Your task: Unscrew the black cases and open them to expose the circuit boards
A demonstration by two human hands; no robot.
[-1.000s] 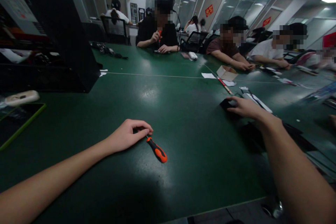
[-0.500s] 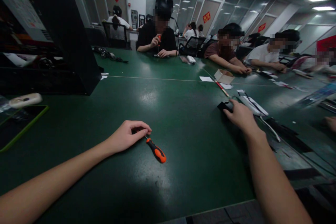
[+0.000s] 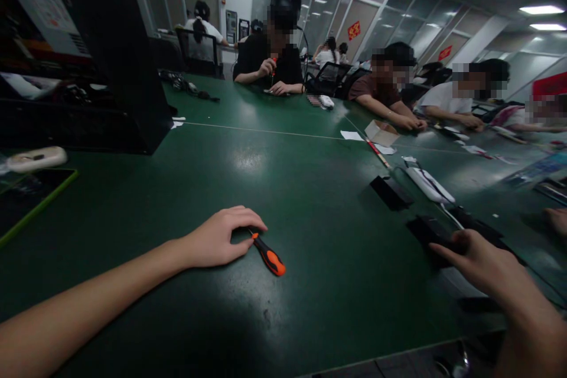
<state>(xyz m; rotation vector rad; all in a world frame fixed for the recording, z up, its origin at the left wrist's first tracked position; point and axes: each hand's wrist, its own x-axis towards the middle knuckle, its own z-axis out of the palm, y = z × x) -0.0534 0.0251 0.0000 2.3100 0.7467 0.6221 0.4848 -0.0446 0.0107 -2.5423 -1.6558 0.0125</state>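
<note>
My left hand (image 3: 224, 237) rests on the green table, thumb and fingers apart around the shaft end of an orange-and-black screwdriver (image 3: 269, 257). The screwdriver lies on the tabletop, its tip hidden by the hand. At the right, my right hand (image 3: 485, 263), slightly blurred, grips a dark flat block (image 3: 427, 233) between thumb and fingers; what exactly the block is, I cannot make out. Another black flat piece (image 3: 391, 192) lies just beyond it on the table.
A black computer case (image 3: 104, 47) stands at the left, near a green-edged phone-like slab (image 3: 35, 204) and a white oblong item (image 3: 38, 159). A white strip with a cable (image 3: 429, 185) and a small cardboard box (image 3: 381, 133) are at the right. Several people sit across the table.
My right hand has moved right and nearer, away from the black piece, and now holds a dark block. My left thumb and fingers have spread apart. The screwdriver lies nearly where it was.
</note>
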